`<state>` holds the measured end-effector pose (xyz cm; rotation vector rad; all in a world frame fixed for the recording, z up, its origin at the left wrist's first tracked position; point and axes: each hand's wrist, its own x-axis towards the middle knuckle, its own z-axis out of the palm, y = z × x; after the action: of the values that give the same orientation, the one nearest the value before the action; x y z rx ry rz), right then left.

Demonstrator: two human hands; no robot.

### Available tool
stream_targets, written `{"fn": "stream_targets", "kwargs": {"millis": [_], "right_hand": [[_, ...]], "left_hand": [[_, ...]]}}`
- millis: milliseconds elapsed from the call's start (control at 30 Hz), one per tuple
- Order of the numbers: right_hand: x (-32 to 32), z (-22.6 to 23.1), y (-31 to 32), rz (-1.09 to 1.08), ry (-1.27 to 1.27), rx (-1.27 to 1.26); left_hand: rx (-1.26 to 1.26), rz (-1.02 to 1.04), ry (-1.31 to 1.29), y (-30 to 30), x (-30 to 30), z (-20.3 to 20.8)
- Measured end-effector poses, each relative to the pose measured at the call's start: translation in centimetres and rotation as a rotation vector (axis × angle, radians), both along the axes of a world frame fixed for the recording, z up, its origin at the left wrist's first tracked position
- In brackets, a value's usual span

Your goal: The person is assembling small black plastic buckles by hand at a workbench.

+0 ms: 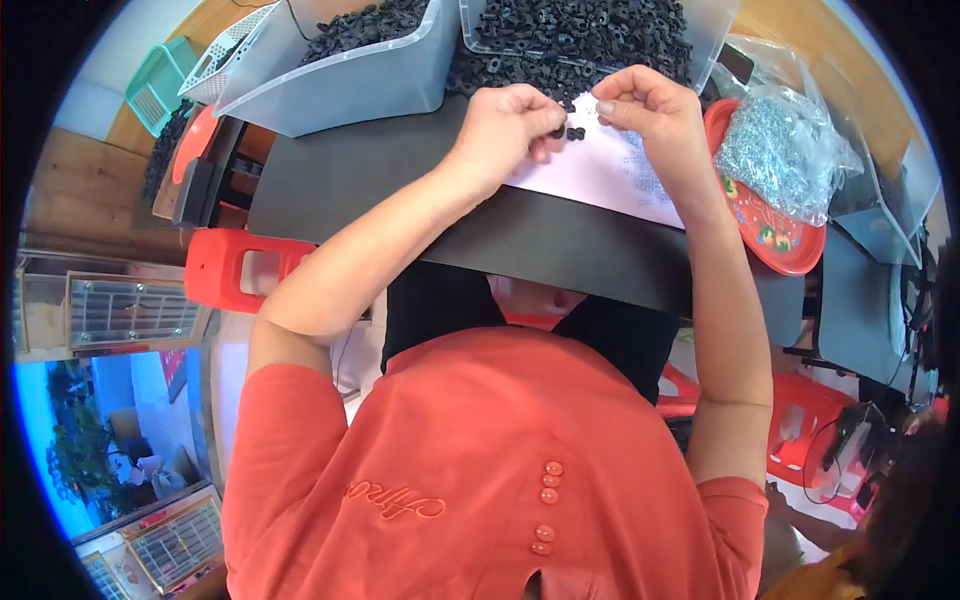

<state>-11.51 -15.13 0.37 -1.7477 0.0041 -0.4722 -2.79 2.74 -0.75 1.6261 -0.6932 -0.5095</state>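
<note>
My left hand [512,125] is closed in a pinch above the edge of a pale pinkish sheet [590,180] on the dark table. Small black plastic parts [574,133] show at its fingertips. Just to the right, my right hand [650,108] is also pinched, thumb against forefinger, level with the left one. Whatever it holds is too small to make out. Scattered on the sheet beneath my right wrist are tiny silvery pieces [640,165]. A heap of black plastic parts [515,72] lies just beyond both hands.
Two translucent bins, one at the back left [345,112] and one at the back centre [715,30], hold many black parts. On the right, a red tray [800,258] carries a clear bag [775,150] of small silvery pieces. A red stool [215,270] stands left of the table [345,180].
</note>
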Motion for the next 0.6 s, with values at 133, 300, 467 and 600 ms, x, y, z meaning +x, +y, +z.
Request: {"fn": "stream_targets", "kwargs": {"millis": [133, 300, 467, 600], "right_hand": [[-0.3, 0.3, 0.8, -0.001, -0.019, 0.054], [-0.3, 0.3, 1.4, -0.054, -0.079, 0.005], [-0.2, 0.0, 1.4, -0.200, -0.235, -0.250], [-0.2, 0.2, 1.5, -0.237, -0.254, -0.264]], "left_hand": [[-0.282, -0.050, 0.705, -1.0, 0.6, 0.9], [-0.390, -0.100, 0.894, -2.6, 0.4, 0.3], [-0.477, -0.148, 0.989, -3.1, 0.1, -0.3], [-0.497, -0.171, 0.979, -2.9, 0.5, -0.4]]}}
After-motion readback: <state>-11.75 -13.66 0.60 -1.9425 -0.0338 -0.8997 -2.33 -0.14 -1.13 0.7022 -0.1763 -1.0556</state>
